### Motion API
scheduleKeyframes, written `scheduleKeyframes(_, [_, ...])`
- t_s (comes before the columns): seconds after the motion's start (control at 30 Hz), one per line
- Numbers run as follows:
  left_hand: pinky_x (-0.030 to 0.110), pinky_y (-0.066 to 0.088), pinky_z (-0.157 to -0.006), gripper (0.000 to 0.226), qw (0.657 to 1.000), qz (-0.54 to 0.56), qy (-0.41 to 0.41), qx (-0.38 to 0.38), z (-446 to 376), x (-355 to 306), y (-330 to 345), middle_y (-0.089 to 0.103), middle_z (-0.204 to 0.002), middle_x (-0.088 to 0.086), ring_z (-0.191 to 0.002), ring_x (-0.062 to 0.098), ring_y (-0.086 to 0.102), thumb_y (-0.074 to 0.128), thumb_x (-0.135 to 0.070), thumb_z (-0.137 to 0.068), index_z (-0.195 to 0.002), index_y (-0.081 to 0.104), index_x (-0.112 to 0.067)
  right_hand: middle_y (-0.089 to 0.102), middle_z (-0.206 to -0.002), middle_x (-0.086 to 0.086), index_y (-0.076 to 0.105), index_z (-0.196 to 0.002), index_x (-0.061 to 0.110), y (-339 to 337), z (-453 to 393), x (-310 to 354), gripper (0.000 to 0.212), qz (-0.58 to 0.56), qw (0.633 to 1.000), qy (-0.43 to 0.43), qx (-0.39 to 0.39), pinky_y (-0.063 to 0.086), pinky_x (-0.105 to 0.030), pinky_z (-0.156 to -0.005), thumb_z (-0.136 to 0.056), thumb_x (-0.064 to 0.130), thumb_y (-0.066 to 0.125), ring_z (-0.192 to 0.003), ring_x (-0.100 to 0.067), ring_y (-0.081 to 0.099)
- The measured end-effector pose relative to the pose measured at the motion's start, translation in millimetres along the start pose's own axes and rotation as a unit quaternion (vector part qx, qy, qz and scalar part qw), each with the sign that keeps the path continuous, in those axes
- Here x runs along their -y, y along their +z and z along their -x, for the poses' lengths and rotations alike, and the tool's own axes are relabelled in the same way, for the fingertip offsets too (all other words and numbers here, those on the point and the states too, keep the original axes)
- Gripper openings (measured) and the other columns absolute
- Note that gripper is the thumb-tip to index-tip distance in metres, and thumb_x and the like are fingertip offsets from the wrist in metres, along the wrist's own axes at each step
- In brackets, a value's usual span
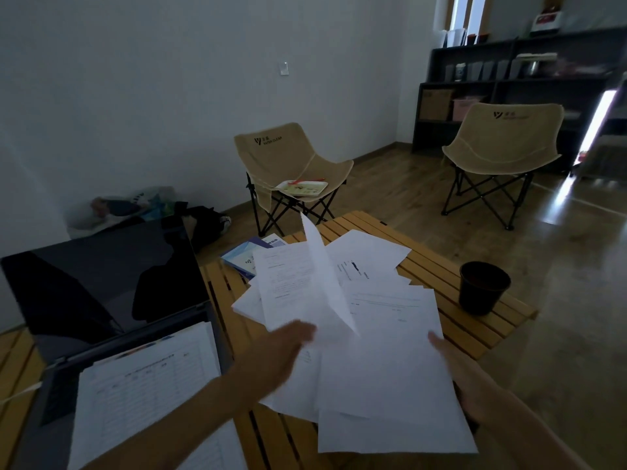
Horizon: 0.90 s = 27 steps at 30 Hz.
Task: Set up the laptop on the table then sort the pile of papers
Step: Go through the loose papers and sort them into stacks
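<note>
An open laptop (101, 283) stands at the left of the slatted wooden table (437, 276), its screen dark. Sheets with printed tables (149, 395) lie over its keyboard. A loose pile of white papers (366, 293) spreads over the table's middle. My left hand (278, 354) reaches into the pile, fingers closed on one sheet (325, 283) that stands up on edge. My right hand (461, 378) grips the right edge of a stack of white sheets (390, 395) held above the table's near side.
A black cup (483, 286) stands near the table's right edge. Blue booklets (247, 256) lie at the far side under the pile. Two beige folding chairs (291, 167) (502, 144) stand beyond, one with a tray (302, 188). Bags (135, 208) sit by the wall; dark shelves (509, 86) at back right.
</note>
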<state>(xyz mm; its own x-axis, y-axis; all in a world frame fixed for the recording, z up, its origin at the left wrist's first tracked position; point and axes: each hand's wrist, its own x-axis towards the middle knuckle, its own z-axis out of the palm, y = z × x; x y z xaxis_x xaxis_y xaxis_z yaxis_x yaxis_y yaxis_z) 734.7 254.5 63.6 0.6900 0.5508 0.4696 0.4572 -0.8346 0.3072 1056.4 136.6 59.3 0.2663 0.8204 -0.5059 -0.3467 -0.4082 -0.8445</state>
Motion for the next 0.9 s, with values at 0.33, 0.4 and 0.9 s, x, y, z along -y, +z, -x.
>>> scheduleKeyframes(0.33, [0.029,0.050,-0.085,0.045,0.978,0.092,-0.093,0.163,-12.8,-14.7,13.9,0.058,-0.122,-0.012,-0.097,0.010,0.058,0.053,-0.024,-0.087,-0.129,0.047,-0.041,0.077,-0.105,-0.014,0.060,-0.124,0.011,-0.3,0.9,-1.5,0.039,0.089,0.994,0.001,0.057,0.056,-0.059,-0.088,-0.088,-0.003,0.066,-0.092,-0.036,0.075])
scheduleKeyframes(0.4, [0.034,0.035,-0.106,0.064,0.978,-0.069,-0.090,0.173,-34.4,15.5,10.5,0.040,-0.147,-0.006,-0.126,0.019,0.045,0.058,-0.030,-0.085,-0.145,0.034,-0.031,0.076,-0.107,-0.015,0.063,-0.123,0.008,-0.1,-1.3,-3.4,0.035,0.098,0.993,0.004,0.058,0.055,-0.060,-0.091,-0.091,-0.006,0.062,-0.095,-0.037,0.074])
scheduleKeyframes(0.9, [0.020,0.043,-0.055,0.017,0.923,-0.264,-0.145,0.239,-46.6,58.4,1.6,0.067,-0.086,0.003,-0.074,0.010,0.064,0.079,-0.018,-0.077,-0.086,0.065,-0.013,0.078,-0.102,-0.011,0.063,-0.119,0.010,2.5,5.6,-0.8,0.028,0.115,0.993,-0.003,0.024,0.060,-0.050,-0.080,-0.093,-0.001,0.060,-0.091,-0.032,0.076])
